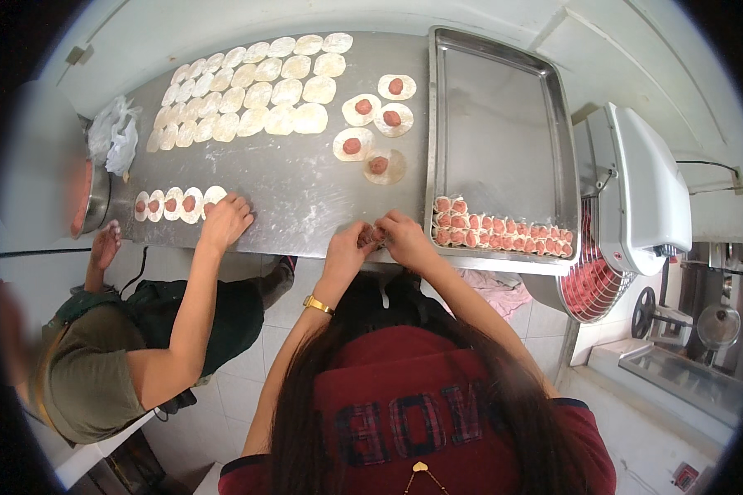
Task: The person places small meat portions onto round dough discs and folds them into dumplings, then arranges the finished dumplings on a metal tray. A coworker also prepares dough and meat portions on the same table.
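Red shirt (421, 375) fabric sits nearest us, before a metal table (297, 190). At left, a co-worker's hand (231, 217) reaches over the last in a row of meat-topped wrappers (173, 203). Centrally, at the table's near edge, the left hand (348, 243) and right hand (403, 235) pinch a small, half-hidden filled wrapper (374, 236) between closed fingertips. To the right, a tray (499, 124) holds rows of dumplings (504, 233).

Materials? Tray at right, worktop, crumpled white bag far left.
Tray: bare metal, steel or aluminium; grey, shiny along the rim. Worktop: probably stainless steel; grey, soft sheen under pale dust. Bag: likely thin plastic film; semi-translucent, glossy creases.
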`<state>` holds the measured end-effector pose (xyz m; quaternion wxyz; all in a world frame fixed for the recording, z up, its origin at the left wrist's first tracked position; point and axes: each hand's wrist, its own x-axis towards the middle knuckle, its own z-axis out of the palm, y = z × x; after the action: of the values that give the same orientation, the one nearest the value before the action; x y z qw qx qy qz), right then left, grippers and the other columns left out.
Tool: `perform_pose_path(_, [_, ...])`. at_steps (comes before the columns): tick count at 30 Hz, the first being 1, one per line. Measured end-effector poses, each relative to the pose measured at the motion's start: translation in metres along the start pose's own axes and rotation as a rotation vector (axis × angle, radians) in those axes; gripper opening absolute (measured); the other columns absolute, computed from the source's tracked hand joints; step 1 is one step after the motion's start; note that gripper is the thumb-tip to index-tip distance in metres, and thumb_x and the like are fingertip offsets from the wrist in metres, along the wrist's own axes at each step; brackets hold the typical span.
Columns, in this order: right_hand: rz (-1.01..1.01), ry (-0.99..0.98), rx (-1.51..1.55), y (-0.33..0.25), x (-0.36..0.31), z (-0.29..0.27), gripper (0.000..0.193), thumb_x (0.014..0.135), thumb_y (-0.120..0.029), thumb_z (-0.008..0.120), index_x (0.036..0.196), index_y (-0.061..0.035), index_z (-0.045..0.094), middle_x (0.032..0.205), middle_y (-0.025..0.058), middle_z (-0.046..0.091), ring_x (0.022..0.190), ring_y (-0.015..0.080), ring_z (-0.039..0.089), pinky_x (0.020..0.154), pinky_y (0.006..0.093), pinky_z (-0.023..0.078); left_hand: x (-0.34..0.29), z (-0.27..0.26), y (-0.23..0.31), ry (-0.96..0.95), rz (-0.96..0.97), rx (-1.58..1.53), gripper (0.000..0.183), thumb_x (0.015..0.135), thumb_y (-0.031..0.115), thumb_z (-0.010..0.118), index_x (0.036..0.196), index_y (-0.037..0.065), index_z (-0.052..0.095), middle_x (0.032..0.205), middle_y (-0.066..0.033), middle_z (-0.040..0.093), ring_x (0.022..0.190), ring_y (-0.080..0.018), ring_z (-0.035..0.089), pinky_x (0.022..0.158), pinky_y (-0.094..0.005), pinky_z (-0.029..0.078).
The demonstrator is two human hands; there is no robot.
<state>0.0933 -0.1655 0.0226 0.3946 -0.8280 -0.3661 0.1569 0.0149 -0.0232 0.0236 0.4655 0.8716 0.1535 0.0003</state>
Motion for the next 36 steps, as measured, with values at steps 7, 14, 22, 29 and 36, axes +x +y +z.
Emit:
perform_pose_path(7, [-0.012,0.088,-0.039,-0.0012,0.0016,0.0003,0.029,0.066,0.008,0.054,0.093,-0.0018,0.059,0.093,0.0161,0.055,0.091,0.0382,0.055,0.076,0.0452,0.046,-0.0006,-0.0017,-0.0028,-0.006,0.015,0.032,0.023,0.071,0.0,0.07,0.09,0.0,0.059,0.076,-0.012,0.065,0.07,-0.0222,0.065,0.065,-0.0325,0.05])
perform_pose_path(14, [-0.032,0.036,0.026,-0.0019,0.0041,0.0035,0.029,0.067,0.007,0.054,0.094,-0.0008,0.06,0.091,0.0165,0.055,0.089,0.0385,0.056,0.076,0.0449,0.046,0.0014,0.0005,-0.0025,0.013,0.05,0.036,0.022,0.071,0.003,0.07,0.09,0.001,0.059,0.076,-0.0132,0.064,0.07,-0.0242,0.065,0.064,-0.0335,0.05])
perform_pose_path(22, [0.006,0.029,-0.064,0.0003,0.0038,0.0008,0.029,0.069,0.006,0.053,0.096,-0.0015,0.06,0.092,0.0165,0.056,0.087,0.0387,0.057,0.075,0.0451,0.047,0.0011,0.0033,-0.0013,0.005,0.041,-0.026,0.02,0.073,0.005,0.07,0.089,0.0,0.059,0.073,-0.0139,0.064,0.069,-0.0259,0.065,0.065,-0.034,0.051])
perform_pose_path(29, [0.067,0.154,-0.117,-0.0034,0.002,0.003,0.023,0.069,0.007,0.054,0.09,-0.0002,0.06,0.09,0.0162,0.057,0.085,0.0385,0.058,0.073,0.0458,0.047,0.0013,0.0032,-0.0067,0.146,0.153,0.129,0.028,0.07,0.001,0.071,0.096,0.0,0.058,0.083,-0.0145,0.065,0.076,-0.027,0.066,0.067,-0.0349,0.052])
perform_pose_path(36, [0.074,0.179,0.133,-0.0031,0.0059,0.0075,0.022,0.069,0.007,0.054,0.09,-0.0001,0.06,0.088,0.0161,0.057,0.083,0.0382,0.059,0.072,0.0439,0.048,0.0076,0.0068,-0.009,0.074,0.126,-0.053,0.028,0.07,-0.002,0.069,0.096,0.0,0.058,0.084,-0.015,0.065,0.079,-0.027,0.066,0.069,-0.0338,0.052])
